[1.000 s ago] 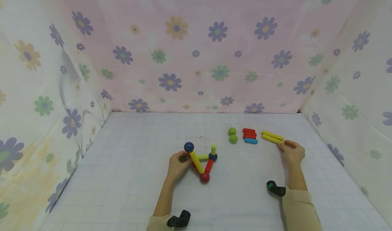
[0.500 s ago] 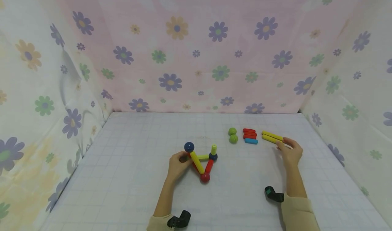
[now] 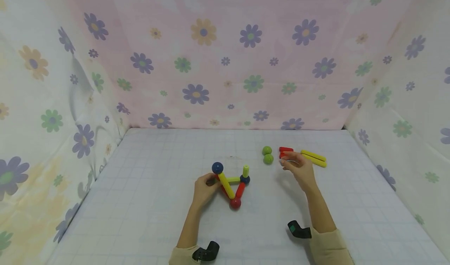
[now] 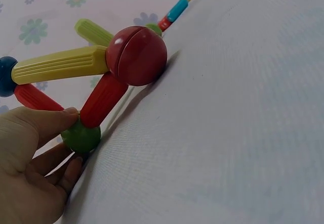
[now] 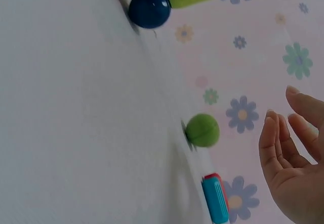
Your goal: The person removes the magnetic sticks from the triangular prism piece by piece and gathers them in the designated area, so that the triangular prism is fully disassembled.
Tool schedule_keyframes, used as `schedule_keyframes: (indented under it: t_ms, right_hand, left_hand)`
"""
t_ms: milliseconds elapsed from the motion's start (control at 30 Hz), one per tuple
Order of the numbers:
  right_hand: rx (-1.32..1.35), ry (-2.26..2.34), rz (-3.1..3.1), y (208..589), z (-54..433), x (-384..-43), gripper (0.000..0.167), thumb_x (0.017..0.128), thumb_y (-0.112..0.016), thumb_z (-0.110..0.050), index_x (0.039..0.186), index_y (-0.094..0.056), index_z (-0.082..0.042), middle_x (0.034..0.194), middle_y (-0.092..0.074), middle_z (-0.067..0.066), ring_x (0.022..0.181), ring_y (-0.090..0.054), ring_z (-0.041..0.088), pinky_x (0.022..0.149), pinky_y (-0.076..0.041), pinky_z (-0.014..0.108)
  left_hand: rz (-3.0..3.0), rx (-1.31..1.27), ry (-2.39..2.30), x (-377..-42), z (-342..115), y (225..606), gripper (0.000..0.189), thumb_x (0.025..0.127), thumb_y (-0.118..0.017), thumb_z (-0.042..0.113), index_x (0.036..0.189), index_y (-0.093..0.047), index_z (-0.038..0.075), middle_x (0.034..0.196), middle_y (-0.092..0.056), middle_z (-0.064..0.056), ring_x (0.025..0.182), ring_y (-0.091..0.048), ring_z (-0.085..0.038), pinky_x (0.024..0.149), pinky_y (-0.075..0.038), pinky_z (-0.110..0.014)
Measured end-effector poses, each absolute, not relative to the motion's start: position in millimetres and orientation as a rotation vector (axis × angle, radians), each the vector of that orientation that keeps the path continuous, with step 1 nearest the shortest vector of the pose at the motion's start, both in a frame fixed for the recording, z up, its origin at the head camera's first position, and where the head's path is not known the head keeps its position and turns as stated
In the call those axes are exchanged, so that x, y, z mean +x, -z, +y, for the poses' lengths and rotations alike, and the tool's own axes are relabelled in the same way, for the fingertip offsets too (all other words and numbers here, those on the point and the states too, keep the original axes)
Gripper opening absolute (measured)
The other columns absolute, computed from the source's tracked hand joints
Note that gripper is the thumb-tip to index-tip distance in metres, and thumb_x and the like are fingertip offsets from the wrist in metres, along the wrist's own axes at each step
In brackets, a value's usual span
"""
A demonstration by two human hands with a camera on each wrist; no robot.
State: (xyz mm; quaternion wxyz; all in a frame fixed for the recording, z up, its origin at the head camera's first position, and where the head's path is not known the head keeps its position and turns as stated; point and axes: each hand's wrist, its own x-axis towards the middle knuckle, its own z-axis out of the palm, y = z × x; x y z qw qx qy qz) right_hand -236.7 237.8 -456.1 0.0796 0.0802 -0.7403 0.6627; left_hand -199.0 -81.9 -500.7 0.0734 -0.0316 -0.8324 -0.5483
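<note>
My left hand (image 3: 204, 191) pinches the green ball (image 4: 81, 136) at one corner of a frame of magnetic rods and balls; thumb on top, fingers below. A yellow rod (image 3: 226, 186) in that frame joins a dark blue ball (image 3: 217, 168) to a red ball (image 3: 235, 203). At its right corner a lime rod (image 3: 245, 171) stands upright on another dark blue ball (image 3: 245, 179). My right hand (image 3: 301, 170) hangs above the table with fingers loosely bent and nothing between them. It partly hides the red rods (image 3: 286, 149); the blue rod (image 5: 215, 200) shows in the right wrist view.
Two lime green balls (image 3: 268, 159) sit left of the red rods. Two long yellow rods (image 3: 313, 155) lie side by side to the right of them. Flowered cloth (image 3: 225, 73) walls the table at the back and sides.
My right hand has left the yellow rods and moved left over the red and blue rods, holding nothing. The left hand and the frame stay in place.
</note>
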Motion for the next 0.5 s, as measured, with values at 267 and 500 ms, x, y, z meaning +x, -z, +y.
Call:
schedule_keyframes:
  t_ms: [267, 500]
  right_hand:
    - [0.532, -1.831, -2.492, 457.1, 192.9, -235.2, 0.044, 0.086, -0.068, -0.011, 0.126, -0.054, 0.001, 0.115, -0.059, 0.028, 0.094, -0.063, 0.019, 0.076, -0.052, 0.023]
    - [0.717, -1.763, -2.629, 433.4, 157.9, -223.5, 0.046, 0.085, -0.066, -0.003, 0.128, -0.052, 0.006, 0.118, -0.057, 0.029, 0.092, -0.059, 0.036, 0.078, -0.050, 0.028]
  left_hand:
    - [-2.488, -0.098, 1.652, -200.6, -81.9, 502.0, 0.028, 0.079, -0.071, 0.007, 0.106, -0.067, -0.002, 0.103, -0.068, -0.016, 0.096, -0.061, -0.029, 0.085, -0.050, -0.041]
    - [-2.442, 0.013, 1.645, -200.1, -79.6, 502.6, 0.027, 0.077, -0.072, 0.007, 0.103, -0.067, -0.002, 0.100, -0.068, -0.015, 0.093, -0.061, -0.027, 0.082, -0.051, -0.039]
